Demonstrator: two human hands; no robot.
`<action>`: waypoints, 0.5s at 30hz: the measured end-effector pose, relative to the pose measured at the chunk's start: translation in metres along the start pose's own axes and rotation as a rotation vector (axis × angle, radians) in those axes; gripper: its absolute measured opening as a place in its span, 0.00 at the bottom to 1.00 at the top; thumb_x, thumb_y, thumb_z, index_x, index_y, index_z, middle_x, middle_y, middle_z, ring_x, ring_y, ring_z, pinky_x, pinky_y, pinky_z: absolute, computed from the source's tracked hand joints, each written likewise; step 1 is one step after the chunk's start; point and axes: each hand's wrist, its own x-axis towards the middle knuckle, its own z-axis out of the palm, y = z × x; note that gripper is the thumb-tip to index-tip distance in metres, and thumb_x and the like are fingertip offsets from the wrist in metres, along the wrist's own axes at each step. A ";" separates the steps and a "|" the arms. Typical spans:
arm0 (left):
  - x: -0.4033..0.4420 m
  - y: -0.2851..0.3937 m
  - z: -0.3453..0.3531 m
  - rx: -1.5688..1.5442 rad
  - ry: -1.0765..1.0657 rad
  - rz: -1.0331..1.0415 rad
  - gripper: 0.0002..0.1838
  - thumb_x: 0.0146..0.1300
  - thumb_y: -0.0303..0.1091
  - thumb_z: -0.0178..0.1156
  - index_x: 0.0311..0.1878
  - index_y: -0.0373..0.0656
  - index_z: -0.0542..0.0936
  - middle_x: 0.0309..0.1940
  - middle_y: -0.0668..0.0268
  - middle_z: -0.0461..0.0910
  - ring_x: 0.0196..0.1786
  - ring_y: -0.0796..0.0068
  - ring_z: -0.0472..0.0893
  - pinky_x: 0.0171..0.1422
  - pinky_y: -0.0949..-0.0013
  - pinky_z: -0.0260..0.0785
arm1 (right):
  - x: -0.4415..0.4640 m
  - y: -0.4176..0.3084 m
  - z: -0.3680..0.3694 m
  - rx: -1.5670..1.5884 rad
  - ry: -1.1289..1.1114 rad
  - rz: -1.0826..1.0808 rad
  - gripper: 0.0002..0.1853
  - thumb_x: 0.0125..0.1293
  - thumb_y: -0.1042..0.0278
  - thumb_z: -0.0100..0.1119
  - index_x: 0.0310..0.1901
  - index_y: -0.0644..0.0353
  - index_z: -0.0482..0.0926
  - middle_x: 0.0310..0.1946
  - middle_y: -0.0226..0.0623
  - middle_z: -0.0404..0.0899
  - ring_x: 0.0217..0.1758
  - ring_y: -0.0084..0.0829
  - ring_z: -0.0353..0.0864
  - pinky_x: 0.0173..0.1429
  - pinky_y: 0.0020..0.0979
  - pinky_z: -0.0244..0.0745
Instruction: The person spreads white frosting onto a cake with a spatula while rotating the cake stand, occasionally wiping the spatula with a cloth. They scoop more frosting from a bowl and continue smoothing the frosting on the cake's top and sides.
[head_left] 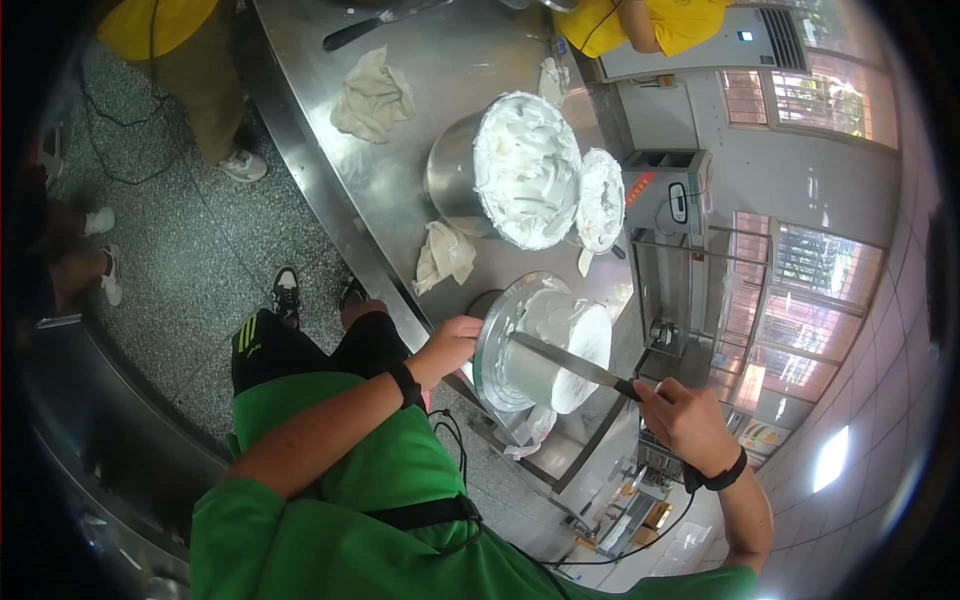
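Right hand [690, 422] clenched round spatula [570, 363] handle, blade along side of white cake [584, 332]. Left hand [450, 350] at turntable [492, 372] rim, finger grip unclear. Metal pot [455, 182] of cream nearby.

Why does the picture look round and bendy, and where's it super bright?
Head view: dark, rounded edges and curving lines, probably from a very wide lens; head view: the ceiling light and windows glow brightly; head view: glare shines on the metal table.

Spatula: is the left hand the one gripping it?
No, the right hand grips the spatula, while the left hand is at the edge of the turntable.
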 end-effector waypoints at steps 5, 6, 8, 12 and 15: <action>0.005 -0.007 -0.003 -0.010 0.015 -0.004 0.21 0.68 0.15 0.50 0.64 0.27 0.73 0.60 0.55 0.80 0.62 0.68 0.81 0.68 0.69 0.72 | 0.001 0.002 0.004 -0.100 0.039 -0.080 0.17 0.62 0.67 0.70 0.52 0.59 0.84 0.28 0.31 0.72 0.21 0.29 0.77 0.24 0.32 0.70; 0.004 -0.006 -0.002 -0.013 0.018 -0.002 0.21 0.68 0.15 0.50 0.64 0.27 0.73 0.60 0.55 0.80 0.62 0.68 0.81 0.68 0.69 0.72 | 0.002 0.001 0.002 -0.100 0.038 -0.083 0.17 0.62 0.67 0.70 0.52 0.59 0.84 0.28 0.31 0.72 0.21 0.29 0.77 0.24 0.32 0.70; 0.002 -0.004 -0.002 -0.021 0.019 0.004 0.20 0.68 0.14 0.50 0.63 0.27 0.74 0.59 0.55 0.80 0.61 0.68 0.81 0.67 0.69 0.73 | 0.003 -0.001 -0.005 -0.171 0.050 -0.096 0.19 0.59 0.69 0.70 0.54 0.58 0.84 0.29 0.30 0.69 0.24 0.27 0.77 0.27 0.31 0.70; 0.008 -0.014 -0.006 -0.039 -0.002 0.045 0.19 0.67 0.15 0.52 0.61 0.27 0.76 0.57 0.55 0.81 0.60 0.69 0.81 0.65 0.69 0.74 | 0.003 0.003 -0.009 -0.235 0.062 -0.118 0.23 0.56 0.71 0.69 0.56 0.56 0.84 0.30 0.30 0.67 0.26 0.27 0.75 0.31 0.31 0.69; 0.012 -0.018 -0.007 -0.058 0.006 0.047 0.18 0.67 0.16 0.54 0.60 0.27 0.77 0.56 0.56 0.82 0.58 0.70 0.82 0.63 0.70 0.75 | 0.004 0.003 -0.010 -0.248 0.065 -0.132 0.25 0.54 0.72 0.68 0.57 0.55 0.84 0.30 0.30 0.67 0.27 0.27 0.74 0.31 0.31 0.68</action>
